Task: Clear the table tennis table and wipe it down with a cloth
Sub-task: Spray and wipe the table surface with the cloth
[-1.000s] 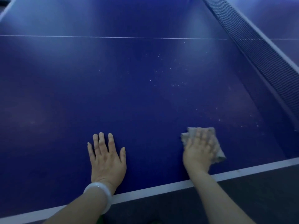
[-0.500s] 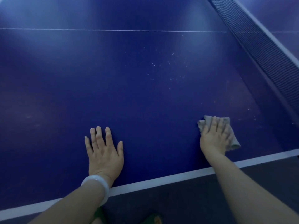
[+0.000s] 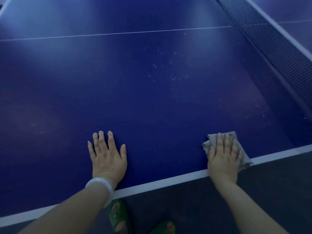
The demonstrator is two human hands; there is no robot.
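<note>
The blue table tennis table point(image 3: 152, 102) fills the view, with a white line along its near edge. My right hand point(image 3: 223, 159) lies flat with straight fingers on a grey cloth point(image 3: 211, 142), pressing it onto the table right at the near edge. My left hand point(image 3: 108, 156) rests flat on the bare table, fingers spread, a white bangle on its wrist. Small pale specks point(image 3: 168, 68) dot the surface beyond the hands.
The dark net point(image 3: 270, 48) runs diagonally along the right side, with the other half of the table behind it. A thin white centre line point(image 3: 118, 33) crosses the far surface. Below the table edge are dark floor and my feet in green sandals point(image 3: 118, 217).
My right hand has slid the cloth back towards me, to the white edge line. The left hand stays planted in the same spot; the view has tilted down, showing my sandals.
</note>
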